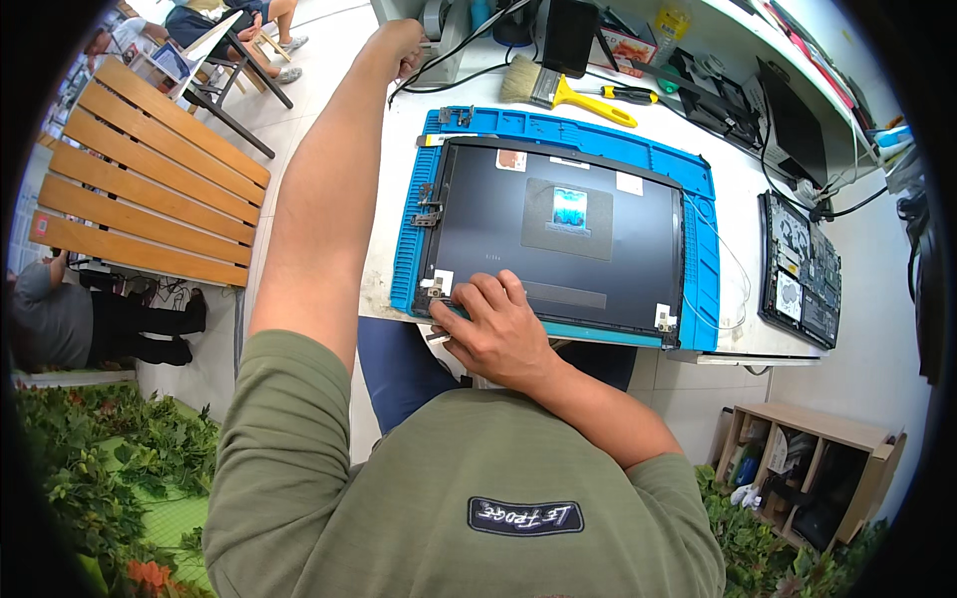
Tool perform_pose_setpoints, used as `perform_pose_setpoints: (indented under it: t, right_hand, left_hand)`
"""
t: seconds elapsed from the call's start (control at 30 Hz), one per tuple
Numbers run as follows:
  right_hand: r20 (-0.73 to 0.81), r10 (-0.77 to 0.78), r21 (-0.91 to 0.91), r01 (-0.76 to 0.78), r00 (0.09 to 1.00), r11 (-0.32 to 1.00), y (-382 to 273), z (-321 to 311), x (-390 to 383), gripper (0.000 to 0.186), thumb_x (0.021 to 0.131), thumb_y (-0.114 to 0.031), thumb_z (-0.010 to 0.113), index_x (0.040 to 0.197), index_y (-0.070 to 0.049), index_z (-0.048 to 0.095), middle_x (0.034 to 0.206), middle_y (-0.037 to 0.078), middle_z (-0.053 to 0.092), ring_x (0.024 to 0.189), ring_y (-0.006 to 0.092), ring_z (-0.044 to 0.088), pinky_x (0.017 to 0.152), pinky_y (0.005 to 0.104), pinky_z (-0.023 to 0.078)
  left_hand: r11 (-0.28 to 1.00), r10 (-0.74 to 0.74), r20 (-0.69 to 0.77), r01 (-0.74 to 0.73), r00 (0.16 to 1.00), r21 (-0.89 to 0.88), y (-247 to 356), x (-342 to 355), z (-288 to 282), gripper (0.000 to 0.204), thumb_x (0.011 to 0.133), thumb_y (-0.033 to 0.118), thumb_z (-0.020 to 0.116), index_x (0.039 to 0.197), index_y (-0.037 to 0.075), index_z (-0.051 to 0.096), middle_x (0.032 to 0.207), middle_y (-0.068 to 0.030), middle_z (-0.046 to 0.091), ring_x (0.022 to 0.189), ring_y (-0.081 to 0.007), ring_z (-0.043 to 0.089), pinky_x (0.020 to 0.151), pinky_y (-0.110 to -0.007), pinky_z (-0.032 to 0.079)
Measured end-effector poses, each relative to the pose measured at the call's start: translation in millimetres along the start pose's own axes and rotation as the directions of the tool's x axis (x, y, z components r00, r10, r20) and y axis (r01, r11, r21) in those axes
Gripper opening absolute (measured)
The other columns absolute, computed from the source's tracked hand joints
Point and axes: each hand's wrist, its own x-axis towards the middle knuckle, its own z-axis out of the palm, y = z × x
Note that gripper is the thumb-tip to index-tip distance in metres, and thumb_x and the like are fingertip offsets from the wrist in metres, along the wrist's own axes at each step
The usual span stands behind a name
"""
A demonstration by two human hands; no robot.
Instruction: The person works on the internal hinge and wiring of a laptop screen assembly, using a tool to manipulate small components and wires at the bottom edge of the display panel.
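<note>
A dark laptop lid panel (469, 219) lies face up on a blue silicone repair mat (703, 259), with stickers and small metal hinges along its edges. My right hand (498, 329) is at the lid's lower left corner, fingers curled near a hinge (436, 287); a small slim object (437, 337) shows beneath them, too small to name. My left hand (397, 50) reaches to the back left of the bench, fingers bent at a grey unit (442, 62) beside black cables; what they hold is unclear. A yellow-handled brush (588, 105) lies behind the mat.
An opened laptop base (797, 269) sits at the bench's right. A phone (570, 35), screwdriver (623, 93) and shelf with clutter stand behind. A slatted wooden seat (150, 179) is at left, with other people (110, 319) beyond it. A small cabinet (797, 429) stands lower right.
</note>
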Motion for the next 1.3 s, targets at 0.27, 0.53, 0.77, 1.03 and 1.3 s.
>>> perform_pose_setpoints:
  t: [0.27,0.53,0.77,1.03,1.3]
  right_hand:
    - [0.006,0.009,-0.009,-0.009,1.0,1.0,2,0,-1,0.047,0.091,-0.027,0.095,0.132,-0.018,0.074,0.118,0.007,0.067,0.124,0.0305,0.062,0.112,0.0533,0.043]
    - [0.004,0.007,0.004,-0.008,1.0,1.0,1,-1,1,0.048,0.088,-0.026,0.096,0.13,-0.018,0.075,0.118,0.007,0.066,0.124,0.0307,0.062,0.112,0.0532,0.043]
    - [-0.002,-0.012,0.009,0.012,1.0,1.0,0,-4,3,0.051,0.084,-0.024,0.096,0.13,-0.013,0.076,0.117,0.009,0.066,0.123,0.0314,0.063,0.111,0.053,0.045]
    - [-0.008,0.008,0.017,-0.008,1.0,1.0,0,-2,2,0.052,0.082,-0.021,0.096,0.13,-0.017,0.077,0.117,0.007,0.067,0.123,0.0312,0.064,0.111,0.0546,0.046]
    - [-0.015,0.004,0.026,-0.004,1.0,1.0,0,0,2,0.052,0.081,-0.022,0.096,0.13,-0.017,0.077,0.117,0.007,0.067,0.123,0.032,0.064,0.111,0.0548,0.047]
  left_hand:
    - [0.95,0.014,0.01,-0.01,1.0,-0.312,-13,-18,3,0.036,0.117,0.007,0.053,0.141,-0.004,0.078,0.077,0.0049,0.049,0.06,-0.0058,0.039,0.051,-0.024,0.029]
    - [0.837,0.002,0.093,0.049,0.996,-0.544,-39,-25,-10,0.038,0.121,0.014,0.065,0.153,-0.005,0.069,0.079,0.0025,0.054,0.073,-0.0105,0.058,0.097,-0.048,0.074]
    - [0.849,0.105,0.144,-0.013,0.984,-0.529,-46,-41,-19,0.042,0.12,0.022,0.068,0.154,-0.004,0.064,0.112,-0.0168,0.078,0.109,-0.0354,0.083,0.112,-0.062,0.069]
    - [0.918,0.133,0.09,-0.088,0.987,-0.386,-51,-53,-30,0.05,0.117,0.026,0.074,0.155,-0.005,0.063,0.148,-0.0273,0.073,0.133,-0.0395,0.077,0.109,-0.046,0.069]
    - [0.897,0.141,-0.121,-0.179,0.982,-0.404,-74,-44,-22,0.035,0.102,0.022,0.088,0.126,-0.003,0.085,0.135,-0.0137,0.075,0.127,-0.0281,0.066,0.112,-0.04,0.056]
